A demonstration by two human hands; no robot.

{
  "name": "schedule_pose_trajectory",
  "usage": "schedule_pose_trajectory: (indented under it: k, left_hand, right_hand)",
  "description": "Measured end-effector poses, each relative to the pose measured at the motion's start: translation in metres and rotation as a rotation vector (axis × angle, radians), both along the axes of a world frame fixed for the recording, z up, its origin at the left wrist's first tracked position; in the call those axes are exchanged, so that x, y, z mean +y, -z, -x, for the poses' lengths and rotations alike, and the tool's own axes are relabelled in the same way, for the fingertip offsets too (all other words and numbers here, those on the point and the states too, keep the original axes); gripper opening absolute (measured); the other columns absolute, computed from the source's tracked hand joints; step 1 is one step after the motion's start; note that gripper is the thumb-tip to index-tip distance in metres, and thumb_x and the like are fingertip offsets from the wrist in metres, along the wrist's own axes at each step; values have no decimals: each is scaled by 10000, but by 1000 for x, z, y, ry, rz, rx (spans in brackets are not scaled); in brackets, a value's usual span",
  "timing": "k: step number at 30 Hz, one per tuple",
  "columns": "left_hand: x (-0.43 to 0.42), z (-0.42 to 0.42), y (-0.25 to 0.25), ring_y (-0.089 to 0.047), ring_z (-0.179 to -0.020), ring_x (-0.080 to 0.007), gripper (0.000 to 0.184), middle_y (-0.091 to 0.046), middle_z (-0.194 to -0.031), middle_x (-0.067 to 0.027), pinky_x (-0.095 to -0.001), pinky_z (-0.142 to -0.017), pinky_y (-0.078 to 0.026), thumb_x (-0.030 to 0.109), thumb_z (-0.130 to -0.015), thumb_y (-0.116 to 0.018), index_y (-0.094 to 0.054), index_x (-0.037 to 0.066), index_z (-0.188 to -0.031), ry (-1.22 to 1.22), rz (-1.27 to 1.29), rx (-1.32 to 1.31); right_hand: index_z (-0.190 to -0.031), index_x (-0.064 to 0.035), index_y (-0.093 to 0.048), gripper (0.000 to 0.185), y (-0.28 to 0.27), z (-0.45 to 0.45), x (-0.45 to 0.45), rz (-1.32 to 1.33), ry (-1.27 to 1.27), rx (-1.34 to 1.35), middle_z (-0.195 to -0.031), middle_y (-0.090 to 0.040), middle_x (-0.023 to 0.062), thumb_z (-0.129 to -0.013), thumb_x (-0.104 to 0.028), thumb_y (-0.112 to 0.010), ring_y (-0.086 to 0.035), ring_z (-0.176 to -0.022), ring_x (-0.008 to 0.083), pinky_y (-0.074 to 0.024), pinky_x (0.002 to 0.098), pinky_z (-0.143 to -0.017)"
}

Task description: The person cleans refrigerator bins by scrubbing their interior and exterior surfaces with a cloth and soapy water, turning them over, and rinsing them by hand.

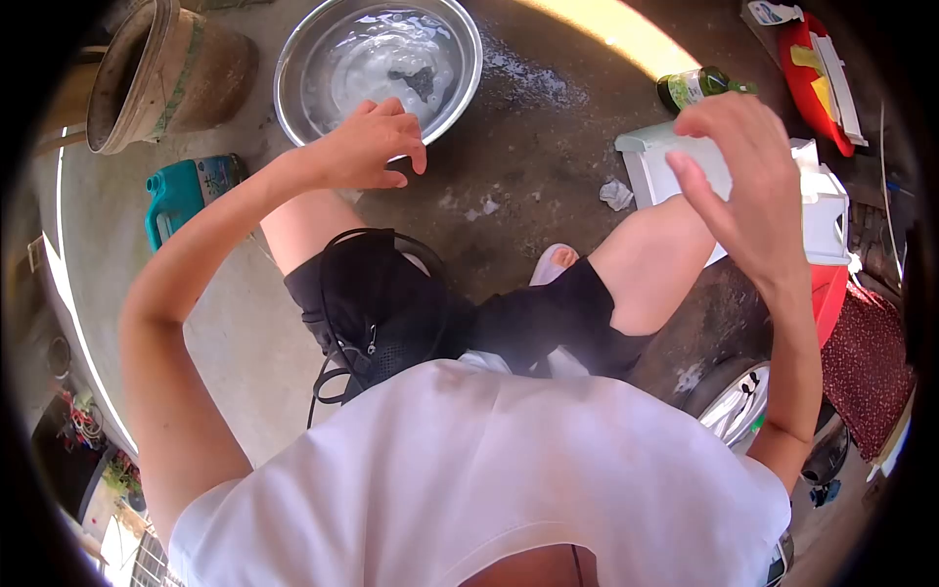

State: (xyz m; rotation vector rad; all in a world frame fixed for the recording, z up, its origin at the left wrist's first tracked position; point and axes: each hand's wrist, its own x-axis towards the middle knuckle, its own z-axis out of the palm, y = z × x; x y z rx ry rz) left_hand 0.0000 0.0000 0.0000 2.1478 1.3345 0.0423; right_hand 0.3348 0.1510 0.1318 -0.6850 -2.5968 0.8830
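Note:
My left hand (364, 149) hovers by the near rim of a round metal basin (476, 73), its fingers loosely bent and apart with nothing in them. Water with suds fills the basin, and a small dark scrap, perhaps a cloth, (419, 82) lies in it. My right hand (748, 181) is raised on the right, thumb and fingers spread around nothing. Below it a white plastic box-like part (650, 161) is partly hidden by the hand and my knee. Whether the right hand touches that part I cannot tell.
A large dirty bucket (210, 78) and a teal jug (176, 201) stand on the left. On the right are a green bottle (694, 88), a red plastic piece (814, 88) and a dark red speckled cloth (866, 367). Crumpled white paper (616, 194) lies on the wet floor.

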Motion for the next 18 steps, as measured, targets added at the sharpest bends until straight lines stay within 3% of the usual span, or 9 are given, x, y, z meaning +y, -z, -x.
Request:
schedule_pose_trajectory:
  k: [1, 2, 3, 5, 9, 11, 15, 18]
  left_hand:
    - [-14, 0, -15, -432, -1055, -220, 197, -528, -1000, -13, -388, -873, -334, 155, -681, -743, -664, 169, -861, 11, 44, 3]
    - [-24, -3, -29, -434, -1045, -212, 181, -527, -984, -10, -386, -855, -337, 151, -673, -747, -668, 165, -836, 21, 82, -4]
    - [-6, -39, 3, -437, -1036, -212, 162, -525, -979, -7, -380, -850, -338, 155, -674, -747, -669, 162, -816, 17, -18, -104]
    - [-32, -47, -25, -443, -1016, -212, 126, -521, -969, 1, -370, -841, -340, 164, -676, -747, -669, 157, -775, 11, 96, -91]
    - [-59, -75, -51, -452, -950, -201, 111, -526, -876, 21, -351, -781, -341, 200, -678, -752, -676, 160, -747, 73, 219, -157]
    - [-67, -86, -49, -456, -922, -190, 121, -537, -821, 29, -344, -755, -340, 224, -670, -760, -678, 160, -731, 94, 232, -119]
    - [-65, -100, -39, -465, -895, -188, 111, -551, -800, 30, -336, -762, -344, 220, -680, -755, -676, 156, -723, 82, 173, -86]
    - [-49, -103, -44, -469, -901, -187, 90, -551, -807, 26, -332, -768, -346, 195, -711, -735, -669, 151, -753, 61, 183, -45]
  right_hand:
    - [-861, -87, -611, 159, 12, 20, -17, -361, -83, -134, -789, -576, 31, -713, -104, -667, -543, -738, 208, -412, 334, -732]
    - [-825, -88, -612, 156, 16, 20, -29, -263, -68, -91, -754, -564, 17, -686, -111, -681, -536, -729, 204, -405, 325, -699]
    - [-813, -90, -614, 151, 10, -2, -29, -324, -70, -177, -742, -561, 17, -683, -117, -685, -536, -727, 203, -403, 325, -693]
    - [-790, -94, -616, 141, 22, -8, -52, -142, -50, -126, -719, -554, 18, -676, -129, -692, -535, -724, 202, -399, 324, -681]
    - [-786, -100, -653, 124, 58, -32, -81, 228, -233, -364, -702, -573, 16, -705, -181, -703, -536, -754, 212, -416, 338, -698]
    - [-847, -105, -659, 179, 74, -42, -100, 268, -349, -389, -699, -547, 14, -690, -162, -722, -519, -759, 213, -423, 338, -710]
    - [-958, -82, -678, 322, 113, -28, -135, 294, -376, -292, -860, -559, 54, -682, -234, -744, -502, -899, 233, -431, 335, -792]
    - [-992, -71, -673, 392, 126, -8, -153, 331, -476, -292, -869, -546, 54, -675, -288, -750, -488, -905, 232, -433, 346, -783]
